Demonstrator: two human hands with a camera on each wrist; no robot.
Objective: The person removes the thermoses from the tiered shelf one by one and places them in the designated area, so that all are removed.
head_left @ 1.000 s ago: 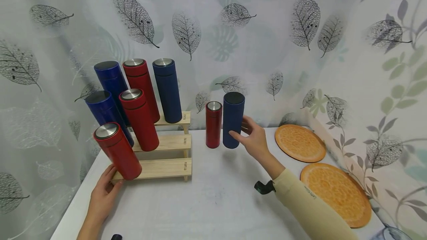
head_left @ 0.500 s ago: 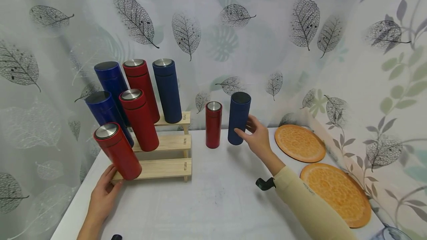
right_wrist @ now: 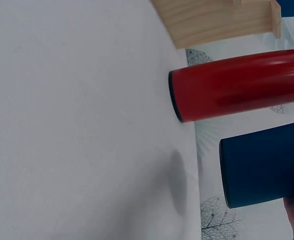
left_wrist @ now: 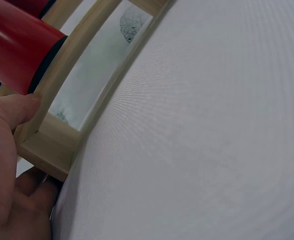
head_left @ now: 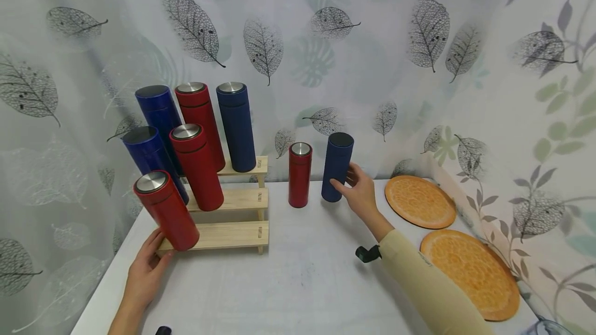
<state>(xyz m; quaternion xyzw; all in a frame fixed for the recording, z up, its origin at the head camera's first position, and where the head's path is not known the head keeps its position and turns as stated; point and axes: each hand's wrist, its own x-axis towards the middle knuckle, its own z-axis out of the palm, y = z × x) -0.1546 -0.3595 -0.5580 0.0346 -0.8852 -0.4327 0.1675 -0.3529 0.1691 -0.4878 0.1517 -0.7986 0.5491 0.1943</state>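
Note:
My right hand (head_left: pixel 362 192) holds a dark blue thermos flask (head_left: pixel 337 164) with a black top, thumb on its near side and fingers behind. In the right wrist view, that blue flask (right_wrist: pixel 264 165) hangs a little above the table, its shadow beneath. Just left of it, a smaller red flask (head_left: pixel 299 177) with a steel lid stands upright on the table. My left hand (head_left: pixel 145 270) grips the left end of the lowest shelf of a wooden tiered rack (head_left: pixel 233 234), thumb on its front edge beside a red flask (head_left: pixel 168 216); the fingers are partly hidden.
On the rack's upper tiers stand several blue and red flasks (head_left: pixel 197 172). Two round orange mats (head_left: pixel 470 273) lie along the right side of the white table (head_left: pixel 298 283). A leaf-printed curtain (head_left: pixel 298 50) hangs behind. A glass rim (head_left: pixel 547 327) shows at the lower right.
The right hand has lifted the blue flask slightly and shifted it right, widening the gap to the small red flask. The left hand stays on the rack.

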